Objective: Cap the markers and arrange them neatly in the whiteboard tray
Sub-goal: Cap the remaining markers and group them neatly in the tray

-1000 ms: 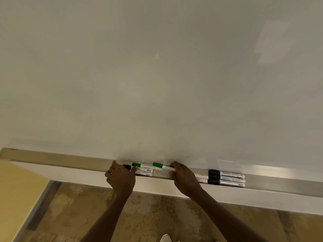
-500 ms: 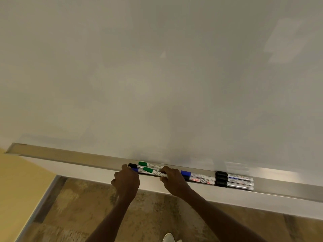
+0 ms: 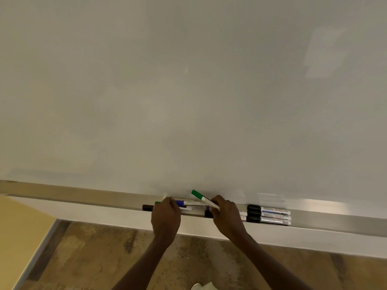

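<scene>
A long metal whiteboard tray [image 3: 83, 198] runs below the whiteboard [image 3: 188, 91]. My right hand [image 3: 227, 216] grips a green-capped marker [image 3: 202, 198], tilted with its cap raised up and to the left above the tray. My left hand [image 3: 166, 215] rests over a cluster of markers in the tray: a blue-capped marker [image 3: 189, 203], a black-capped one [image 3: 147, 207] poking out left, and a green tip at my knuckles. Whether my left fingers grip any of them is hidden. Three black-capped markers [image 3: 269, 216] lie side by side to the right.
Below the tray is a white wall strip, then a brown patterned floor [image 3: 94, 258]. A yellow wall [image 3: 18, 237] stands at the left. A white shoe tip [image 3: 202, 286] shows at the bottom edge.
My right hand has lifted the green-capped marker off the tray and tilted its cap upward. My left hand stays on the cluster of markers, which shifted slightly.
</scene>
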A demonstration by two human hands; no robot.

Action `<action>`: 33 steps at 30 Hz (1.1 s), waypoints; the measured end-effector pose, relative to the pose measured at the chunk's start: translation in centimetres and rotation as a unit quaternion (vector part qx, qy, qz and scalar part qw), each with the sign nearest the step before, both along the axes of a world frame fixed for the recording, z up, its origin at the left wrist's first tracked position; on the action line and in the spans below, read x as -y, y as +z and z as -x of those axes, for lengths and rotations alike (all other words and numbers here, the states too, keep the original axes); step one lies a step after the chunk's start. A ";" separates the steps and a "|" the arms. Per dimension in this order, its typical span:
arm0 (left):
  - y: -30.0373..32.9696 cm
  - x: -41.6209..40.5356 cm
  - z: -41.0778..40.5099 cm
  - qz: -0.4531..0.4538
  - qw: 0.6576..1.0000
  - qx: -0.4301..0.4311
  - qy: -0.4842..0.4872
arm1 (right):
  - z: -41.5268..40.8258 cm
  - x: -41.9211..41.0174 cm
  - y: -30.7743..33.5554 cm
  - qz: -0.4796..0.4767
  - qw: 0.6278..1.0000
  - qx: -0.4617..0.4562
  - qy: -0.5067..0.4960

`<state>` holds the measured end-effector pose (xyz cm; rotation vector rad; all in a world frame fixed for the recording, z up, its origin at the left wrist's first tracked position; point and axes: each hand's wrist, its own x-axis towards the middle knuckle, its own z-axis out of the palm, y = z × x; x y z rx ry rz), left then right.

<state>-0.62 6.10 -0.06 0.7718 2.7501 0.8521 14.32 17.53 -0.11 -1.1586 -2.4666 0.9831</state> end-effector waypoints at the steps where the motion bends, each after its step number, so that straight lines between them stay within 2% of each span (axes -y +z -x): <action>1: 0.0 -0.7 -0.6 -0.021 1.000 0.003 -0.012 | -0.9 -0.3 0.0 -0.005 1.000 0.004 -0.008; 5: -0.9 -3.1 -2.9 -0.059 0.996 0.029 -0.061 | -4.5 -1.7 0.1 -0.043 0.998 0.029 -0.025; 10: -2.1 -4.4 -4.5 -0.119 0.985 0.093 -0.078 | -6.6 -2.8 -0.1 -0.106 0.993 0.052 -0.023; 14: -1.5 -4.0 -4.2 -0.194 0.975 0.102 -0.033 | -6.2 -2.4 -0.4 -0.138 0.989 0.054 0.017; 17: -1.1 -2.9 -2.4 -0.212 0.975 0.068 0.020 | -4.9 -1.6 -0.7 -0.145 0.985 0.062 0.069; 23: -1.3 -0.1 2.5 -0.145 0.984 0.025 0.102 | -1.3 -0.6 -0.5 -0.156 0.981 0.053 0.105; 30: -1.8 1.5 5.6 -0.008 0.990 0.069 0.123 | 1.9 0.6 0.3 -0.184 0.978 0.046 0.085; 33: -1.9 1.9 5.8 0.002 0.992 0.083 0.098 | 3.3 1.2 0.1 -0.183 0.975 0.080 0.096</action>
